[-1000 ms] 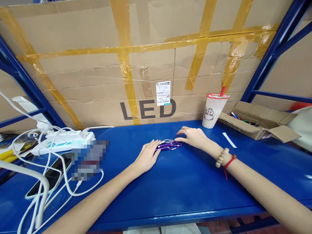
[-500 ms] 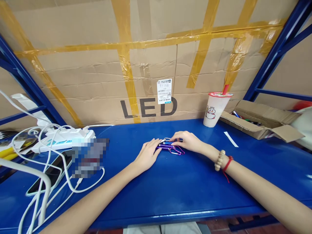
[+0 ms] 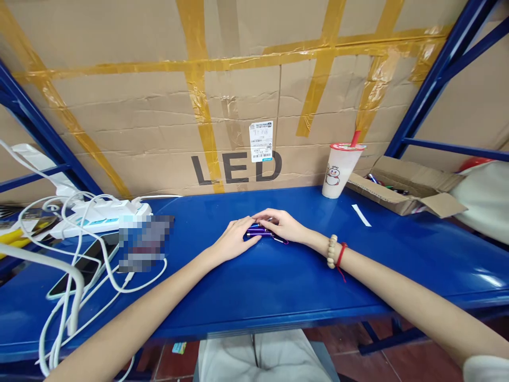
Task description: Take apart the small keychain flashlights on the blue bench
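Small purple and blue metal pieces [image 3: 259, 232] with carabiner clips lie together on the blue table [image 3: 238, 286], partly covered by both hands. My left hand [image 3: 235, 240] rests at their left side, its thumb near the front edge and its fingers over the back. From the right, my right hand [image 3: 280, 224] reaches over the pieces, its fingers touching those of my left hand. Both hands are curved around the bundle. A purple clip loop shows below my right hand.
A white cup [image 3: 340, 170] with a red straw stands at the back right, beside an open cardboard box [image 3: 401, 196]. A paper strip [image 3: 361, 215] lies nearer. Cables, a power strip [image 3: 107, 216] and a phone [image 3: 85, 265] occupy the left. A large carton [image 3: 159, 132] stands behind.
My right hand has moved left over the pieces until its fingers meet my left hand, covering most of the clips. The camera view has shifted slightly.
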Tool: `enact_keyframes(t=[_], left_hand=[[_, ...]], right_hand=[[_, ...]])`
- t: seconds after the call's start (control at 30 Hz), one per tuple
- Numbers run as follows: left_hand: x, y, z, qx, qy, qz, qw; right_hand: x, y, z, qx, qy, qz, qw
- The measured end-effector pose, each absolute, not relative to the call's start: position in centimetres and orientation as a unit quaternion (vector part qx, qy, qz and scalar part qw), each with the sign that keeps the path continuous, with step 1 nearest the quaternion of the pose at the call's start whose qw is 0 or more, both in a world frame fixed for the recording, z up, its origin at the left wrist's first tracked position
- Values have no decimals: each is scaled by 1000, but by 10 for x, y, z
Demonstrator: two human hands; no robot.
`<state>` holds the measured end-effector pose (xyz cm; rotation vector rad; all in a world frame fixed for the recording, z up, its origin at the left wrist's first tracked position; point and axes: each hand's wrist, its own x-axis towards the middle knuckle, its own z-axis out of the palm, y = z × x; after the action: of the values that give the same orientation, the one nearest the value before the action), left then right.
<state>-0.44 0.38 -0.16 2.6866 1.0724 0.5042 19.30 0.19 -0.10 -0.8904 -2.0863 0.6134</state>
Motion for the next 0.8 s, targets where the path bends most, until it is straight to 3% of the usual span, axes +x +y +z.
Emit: enact_keyframes(t=[0.1,0.23,0.8], left_hand=[[-5,6,-3,924,342,151,80],[-5,6,-2,933,333,124,52],[-15,4,4,922,378,84,16]], right_hand=[[197,4,-3,-381,-823,128,402],[206,9,-7,-407,-838,30,361],[204,0,-7,-407,-867,-26,286]])
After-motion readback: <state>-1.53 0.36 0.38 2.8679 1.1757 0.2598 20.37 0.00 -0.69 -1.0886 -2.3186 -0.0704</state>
